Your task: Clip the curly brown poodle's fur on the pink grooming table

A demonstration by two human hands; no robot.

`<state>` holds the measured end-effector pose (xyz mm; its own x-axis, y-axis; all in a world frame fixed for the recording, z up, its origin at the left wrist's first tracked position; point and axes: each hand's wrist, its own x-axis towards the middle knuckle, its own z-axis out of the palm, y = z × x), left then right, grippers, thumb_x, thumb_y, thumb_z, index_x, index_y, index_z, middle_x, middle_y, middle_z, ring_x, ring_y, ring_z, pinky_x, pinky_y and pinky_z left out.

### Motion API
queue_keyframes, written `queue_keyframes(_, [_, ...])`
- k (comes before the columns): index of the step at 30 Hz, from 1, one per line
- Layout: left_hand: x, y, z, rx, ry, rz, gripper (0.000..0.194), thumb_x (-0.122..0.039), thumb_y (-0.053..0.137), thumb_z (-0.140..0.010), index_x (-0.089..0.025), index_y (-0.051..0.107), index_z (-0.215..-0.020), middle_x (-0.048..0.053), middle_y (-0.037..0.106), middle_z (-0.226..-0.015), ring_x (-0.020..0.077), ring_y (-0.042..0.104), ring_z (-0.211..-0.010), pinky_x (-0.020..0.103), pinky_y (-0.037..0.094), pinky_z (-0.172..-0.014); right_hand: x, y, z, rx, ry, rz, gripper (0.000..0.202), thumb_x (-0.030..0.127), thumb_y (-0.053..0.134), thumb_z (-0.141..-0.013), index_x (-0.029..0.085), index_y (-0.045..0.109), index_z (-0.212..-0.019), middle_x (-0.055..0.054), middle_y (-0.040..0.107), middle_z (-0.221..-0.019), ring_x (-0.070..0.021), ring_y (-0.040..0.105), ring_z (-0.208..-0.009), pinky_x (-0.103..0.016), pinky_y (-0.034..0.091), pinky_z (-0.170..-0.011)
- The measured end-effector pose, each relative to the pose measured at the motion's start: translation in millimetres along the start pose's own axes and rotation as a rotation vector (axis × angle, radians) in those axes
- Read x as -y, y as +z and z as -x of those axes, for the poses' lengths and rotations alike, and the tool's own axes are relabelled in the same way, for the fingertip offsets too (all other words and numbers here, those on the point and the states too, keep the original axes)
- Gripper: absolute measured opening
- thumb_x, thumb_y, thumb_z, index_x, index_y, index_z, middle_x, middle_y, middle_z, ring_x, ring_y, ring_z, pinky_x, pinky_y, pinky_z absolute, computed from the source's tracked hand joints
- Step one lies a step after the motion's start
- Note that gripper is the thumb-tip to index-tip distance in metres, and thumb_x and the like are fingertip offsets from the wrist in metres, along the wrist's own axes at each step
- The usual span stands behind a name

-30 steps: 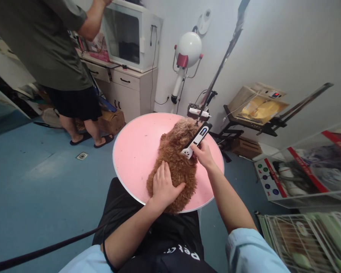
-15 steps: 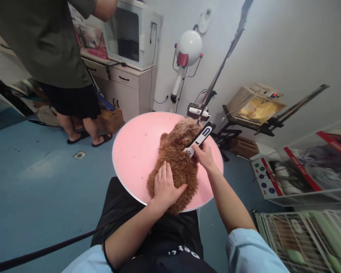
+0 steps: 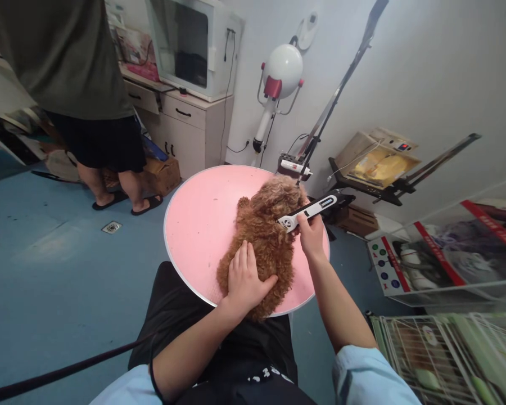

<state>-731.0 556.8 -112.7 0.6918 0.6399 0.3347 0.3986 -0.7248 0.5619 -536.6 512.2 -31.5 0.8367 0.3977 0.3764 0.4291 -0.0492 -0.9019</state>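
A curly brown dog (image 3: 263, 230) is on a round pink table (image 3: 194, 225), with its back toward me. My left hand (image 3: 247, 281) lies flat on its lower back, fingers stretched out and thumb spread to the right. In my right hand (image 3: 312, 233) is a white and black hair clipper (image 3: 312, 211), gripped round the body. The clipper's head touches the fur at the dog's right shoulder or neck; the blade itself is hidden in the curls. The dog's face and legs are out of sight.
A dark slanting pole (image 3: 341, 84) rises behind the dog. A white-domed dryer (image 3: 282, 70) stands against the wall. At the left a person (image 3: 96, 101) stands by a cabinet (image 3: 189, 126). Clear bins (image 3: 438, 253) and a wire cage (image 3: 438, 349) are at the right.
My right hand has turned the clipper, so its rear end swings right and down and it lies flatter. My left hand stays on the dog's back. The other person's arm has left the view.
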Motion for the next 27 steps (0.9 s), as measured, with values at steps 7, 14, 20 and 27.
queue_keyframes(7, [0.5, 1.8, 1.0, -0.032, 0.005, 0.005, 0.098, -0.053, 0.066, -0.071, -0.002, 0.028, -0.145, 0.023, 0.035, -0.149, 0.0352, 0.036, -0.136, 0.047, 0.034, -0.109, 7.0, 14.8, 30.0, 0.203, 0.102, 0.053, 0.022, 0.039, 0.064, -0.077, 0.019, 0.055, -0.081, 0.004, 0.053, -0.059, -0.0103, 0.044, -0.046, -0.022, 0.034, -0.040])
queue_keyframes(14, [-0.1, 0.7, 1.5, -0.067, 0.020, -0.014, 0.095, -0.052, 0.066, -0.071, 0.000, 0.031, -0.143, 0.024, 0.040, -0.146, 0.0351, 0.040, -0.133, 0.046, 0.038, -0.106, 5.2, 3.7, 15.4, -0.006, 0.024, 0.024, 0.021, 0.039, 0.060, -0.078, 0.019, 0.054, -0.082, 0.002, 0.057, -0.067, -0.0128, 0.050, -0.054, -0.025, 0.042, -0.048])
queue_keyframes(20, [1.8, 3.8, 5.1, -0.116, 0.047, -0.016, 0.098, -0.053, 0.068, -0.069, 0.001, 0.031, -0.143, 0.025, 0.040, -0.146, 0.0360, 0.040, -0.132, 0.047, 0.039, -0.105, 14.6, 18.0, 20.1, 0.076, -0.016, 0.176, 0.025, 0.038, 0.064, -0.075, 0.016, 0.058, -0.086, -0.003, 0.063, -0.079, -0.0166, 0.056, -0.068, -0.030, 0.048, -0.063])
queue_keyframes(27, [3.3, 6.3, 10.5, -0.163, 0.062, -0.008, 0.100, -0.053, 0.069, -0.068, 0.001, 0.030, -0.143, 0.026, 0.042, -0.144, 0.0361, 0.042, -0.131, 0.046, 0.039, -0.105, 17.5, 18.3, 18.0, 0.074, -0.060, 0.132, 0.026, 0.036, 0.064, -0.075, 0.018, 0.057, -0.092, -0.002, 0.064, -0.084, -0.0170, 0.057, -0.071, -0.030, 0.048, -0.065])
